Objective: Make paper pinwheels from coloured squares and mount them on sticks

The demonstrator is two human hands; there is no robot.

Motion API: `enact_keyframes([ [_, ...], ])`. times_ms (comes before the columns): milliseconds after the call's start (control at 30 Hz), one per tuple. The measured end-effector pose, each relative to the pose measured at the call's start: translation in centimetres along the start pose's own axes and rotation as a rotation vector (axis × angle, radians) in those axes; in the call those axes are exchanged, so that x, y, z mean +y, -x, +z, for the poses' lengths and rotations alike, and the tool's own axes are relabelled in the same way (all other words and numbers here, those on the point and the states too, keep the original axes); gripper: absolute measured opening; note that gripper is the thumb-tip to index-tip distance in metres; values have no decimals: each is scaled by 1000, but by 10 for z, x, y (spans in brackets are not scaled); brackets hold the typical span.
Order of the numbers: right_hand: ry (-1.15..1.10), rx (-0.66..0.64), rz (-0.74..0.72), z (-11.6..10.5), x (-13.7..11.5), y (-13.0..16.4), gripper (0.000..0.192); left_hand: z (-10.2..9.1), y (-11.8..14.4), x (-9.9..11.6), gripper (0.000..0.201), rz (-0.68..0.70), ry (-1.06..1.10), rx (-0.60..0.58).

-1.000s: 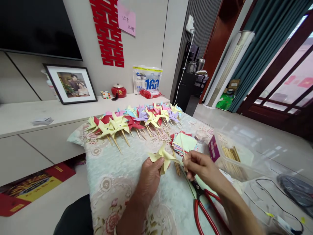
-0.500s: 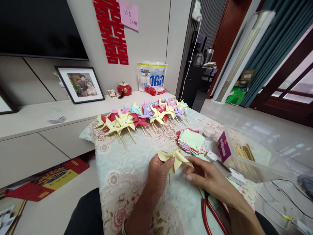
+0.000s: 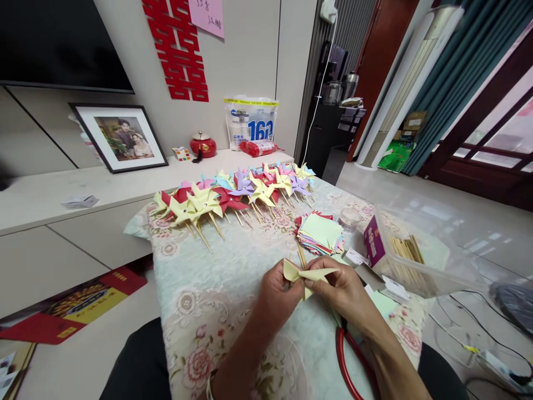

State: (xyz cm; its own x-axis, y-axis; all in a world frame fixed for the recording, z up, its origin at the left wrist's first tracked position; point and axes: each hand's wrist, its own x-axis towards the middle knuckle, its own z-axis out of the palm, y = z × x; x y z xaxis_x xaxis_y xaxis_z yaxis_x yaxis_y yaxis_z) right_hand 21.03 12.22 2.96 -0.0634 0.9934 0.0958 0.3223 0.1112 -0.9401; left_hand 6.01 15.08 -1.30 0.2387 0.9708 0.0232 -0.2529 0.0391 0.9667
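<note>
Your left hand [image 3: 278, 291] and right hand [image 3: 339, 289] both pinch the yellow pinwheel [image 3: 307, 274]. Red scissors [image 3: 347, 364] lie on the desk [image 3: 216, 289] just below.

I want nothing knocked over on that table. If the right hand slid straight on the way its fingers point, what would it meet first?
The right hand points leftward at the yellow pinwheel it pinches, and just behind that is the left hand. It would likely press into the left hand first, though depth is hard to judge.
</note>
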Motion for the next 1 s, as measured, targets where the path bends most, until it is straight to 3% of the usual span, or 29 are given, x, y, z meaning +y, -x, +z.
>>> enact_keyframes([
  [167,-7,10,-112,-4,-5,1,16,-1,4,7,15,-32,50,-66],
  [300,-310,2,-5,-10,1,6,11,-8,3,13,27,-5,153,-24],
  [433,-470,-163,106,-12,6,9,14,-12,1,19,39,117,310,62],
  [667,-370,-427,153,2,-2,9,14,-6,7,23,35,174,465,-153],
  [800,-335,-448,153,5,-3,10,15,-3,11,30,31,136,533,-184],
  [867,-337,-429,147,5,-1,11,16,-4,10,33,29,89,617,-134],
  [1000,-301,-418,171,5,0,12,17,-11,3,33,19,2,651,127],
])
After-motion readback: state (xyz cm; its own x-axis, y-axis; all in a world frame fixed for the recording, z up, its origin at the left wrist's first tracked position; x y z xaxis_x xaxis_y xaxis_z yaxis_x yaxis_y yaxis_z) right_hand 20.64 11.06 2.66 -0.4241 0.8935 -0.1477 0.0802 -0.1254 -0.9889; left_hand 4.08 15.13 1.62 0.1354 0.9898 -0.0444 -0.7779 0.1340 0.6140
